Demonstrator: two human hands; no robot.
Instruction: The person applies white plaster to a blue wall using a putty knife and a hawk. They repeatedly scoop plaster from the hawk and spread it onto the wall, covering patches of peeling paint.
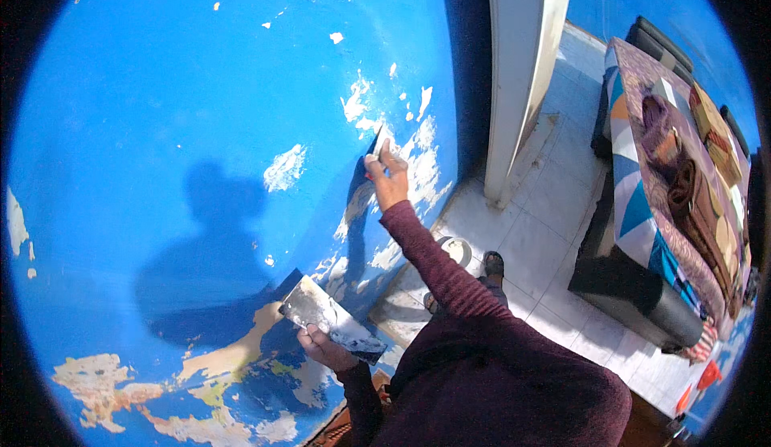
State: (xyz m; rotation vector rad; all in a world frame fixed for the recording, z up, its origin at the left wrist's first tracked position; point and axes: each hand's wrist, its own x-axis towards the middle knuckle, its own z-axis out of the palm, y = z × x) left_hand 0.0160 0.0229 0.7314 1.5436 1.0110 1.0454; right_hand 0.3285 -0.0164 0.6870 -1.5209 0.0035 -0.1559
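Observation:
My right hand [391, 180] is raised to the blue wall [161, 85], its fingers closed around a putty knife [377, 141]. The knife's dark blade meets the wall beside a white patch [359, 103], and a bit of red shows near my fingers. Lower down, my left hand [325, 349] grips the edge of a flat rectangular board [329, 318] smeared with white putty. Several white filled patches [286, 167] lie around the right hand. Peeled areas with beige and brown showing [104, 387] spread along the lower left of the wall.
A white door frame [514, 69] stands right of the wall. On the tiled floor [534, 246], a round white container [456, 251] sits beside my foot [493, 264]. At the right, a bed [634, 206] with a patterned cover holds folded brown cloth [692, 198] and a box [716, 138].

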